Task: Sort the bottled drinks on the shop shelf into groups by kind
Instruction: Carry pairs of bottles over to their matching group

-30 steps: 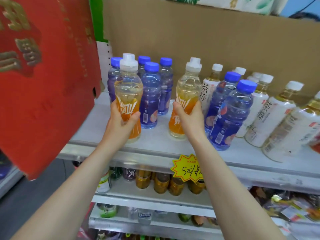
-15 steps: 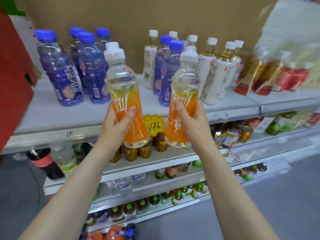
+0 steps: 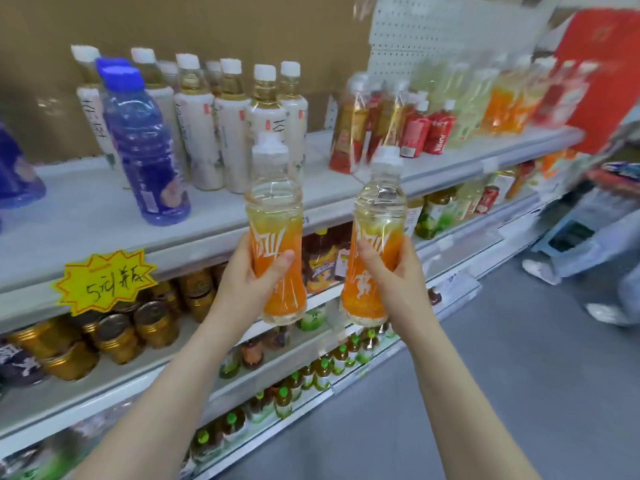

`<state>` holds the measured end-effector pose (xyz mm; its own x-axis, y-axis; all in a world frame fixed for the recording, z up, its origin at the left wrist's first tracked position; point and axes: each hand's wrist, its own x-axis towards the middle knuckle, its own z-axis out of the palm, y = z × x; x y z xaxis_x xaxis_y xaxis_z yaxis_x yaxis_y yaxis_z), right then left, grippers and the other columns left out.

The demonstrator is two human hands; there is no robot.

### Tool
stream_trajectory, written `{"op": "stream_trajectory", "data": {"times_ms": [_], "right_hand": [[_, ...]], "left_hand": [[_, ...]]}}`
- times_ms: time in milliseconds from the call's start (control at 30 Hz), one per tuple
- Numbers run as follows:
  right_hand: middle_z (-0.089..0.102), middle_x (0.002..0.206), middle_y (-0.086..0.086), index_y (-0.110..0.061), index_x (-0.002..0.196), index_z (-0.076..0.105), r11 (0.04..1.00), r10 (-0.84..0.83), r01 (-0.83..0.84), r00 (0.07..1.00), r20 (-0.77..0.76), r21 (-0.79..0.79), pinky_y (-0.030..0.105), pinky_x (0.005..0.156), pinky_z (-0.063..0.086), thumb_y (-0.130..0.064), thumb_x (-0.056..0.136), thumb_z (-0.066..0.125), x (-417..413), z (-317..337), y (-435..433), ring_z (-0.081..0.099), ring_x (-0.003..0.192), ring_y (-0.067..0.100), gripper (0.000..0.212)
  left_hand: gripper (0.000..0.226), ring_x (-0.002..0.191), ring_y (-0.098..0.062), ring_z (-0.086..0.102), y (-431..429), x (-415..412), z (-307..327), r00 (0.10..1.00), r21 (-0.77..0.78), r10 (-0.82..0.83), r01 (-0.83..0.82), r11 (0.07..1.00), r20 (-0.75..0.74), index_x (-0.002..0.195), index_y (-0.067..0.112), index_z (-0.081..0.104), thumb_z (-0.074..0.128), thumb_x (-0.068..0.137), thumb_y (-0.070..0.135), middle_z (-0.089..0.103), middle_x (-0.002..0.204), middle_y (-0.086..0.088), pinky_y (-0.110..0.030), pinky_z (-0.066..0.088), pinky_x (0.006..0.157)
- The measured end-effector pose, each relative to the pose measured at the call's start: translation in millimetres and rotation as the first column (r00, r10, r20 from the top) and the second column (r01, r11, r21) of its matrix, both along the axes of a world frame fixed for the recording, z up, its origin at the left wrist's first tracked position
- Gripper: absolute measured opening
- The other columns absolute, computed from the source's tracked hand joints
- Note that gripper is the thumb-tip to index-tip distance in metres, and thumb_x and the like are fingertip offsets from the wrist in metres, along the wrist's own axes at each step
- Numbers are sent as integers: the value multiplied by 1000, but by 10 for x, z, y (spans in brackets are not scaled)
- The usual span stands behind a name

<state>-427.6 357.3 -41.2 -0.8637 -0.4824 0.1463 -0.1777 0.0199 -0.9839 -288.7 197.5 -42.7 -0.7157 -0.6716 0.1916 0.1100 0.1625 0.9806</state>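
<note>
Now left hand (image 3: 247, 285) grips orange bottle (image 3: 277, 244), right hand (image 3: 394, 275) grips second one (image 3: 375, 244), both upright, off shelf (image 3: 86, 216). Matching orange group (image 3: 505, 105) lies far right, nearer right hand.

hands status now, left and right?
Left hand: closed around an orange-label bottle, held off the shelf.
Right hand: closed around a second orange-label bottle, also held off the shelf.

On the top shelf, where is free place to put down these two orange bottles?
One bare patch lies on the top shelf, left of the blue bottle. Another lies between the white-label tea bottles and the red-label bottles. The far right end is crowded and blurred.
</note>
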Motion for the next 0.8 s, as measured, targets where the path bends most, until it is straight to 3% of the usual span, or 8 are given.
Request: {"op": "stream_trajectory", "data": {"times_ms": [133,367,500,600,700,800], "right_hand": [[67,121,-14,-34,134,51,999,-32,33,998,-50,18,50,97,54,-69,73,71,-722,124,370,65,113,10,72],[69,117,-15,-44,123,54,998,-61,60,995,-76,-19,49,95,55,-61,79,73,-1895,302,746,67,109,9,51],[69,117,-12,-40,124,55,993,-116,113,990,-78,-41,48,94,56,-59,79,73,-2576,315,839,68,108,10,52],[68,122,-11,-35,130,53,987,-157,154,982,-107,-36,48,97,54,-60,79,73,-3094,316,899,66,112,11,60],[68,121,-11,-35,131,52,983,-183,180,975,-129,-32,45,96,56,-52,87,72,-3628,338,943,66,110,8,52],[69,115,-13,-40,121,54,972,-233,230,962,-143,-37,46,94,57,-48,89,72,-4166,394,978,68,104,7,37]], "left_hand": [[60,106,-6,65,314,-808,56,999,9,-24,24,1000,-25,126,27,55,76,76,53,68,117,8,-35,54,93],[57,109,-5,64,637,-2069,149,995,-32,-96,95,995,-31,123,40,53,70,73,62,67,118,13,-44,53,96],[39,105,-1,64,722,-2811,191,990,-62,-139,137,989,-38,117,41,52,70,83,50,67,114,16,-40,54,94],[40,103,2,64,768,-3414,218,983,-69,-170,165,984,-69,116,42,51,72,82,49,66,114,16,-31,53,89],[44,103,2,64,803,-4050,273,974,-66,-201,195,979,-107,118,39,51,73,81,47,65,114,16,-31,54,90],[48,107,1,63,814,-4682,371,964,-95,-239,229,969,-113,121,43,50,69,77,48,65,117,17,-37,53,95]]}}
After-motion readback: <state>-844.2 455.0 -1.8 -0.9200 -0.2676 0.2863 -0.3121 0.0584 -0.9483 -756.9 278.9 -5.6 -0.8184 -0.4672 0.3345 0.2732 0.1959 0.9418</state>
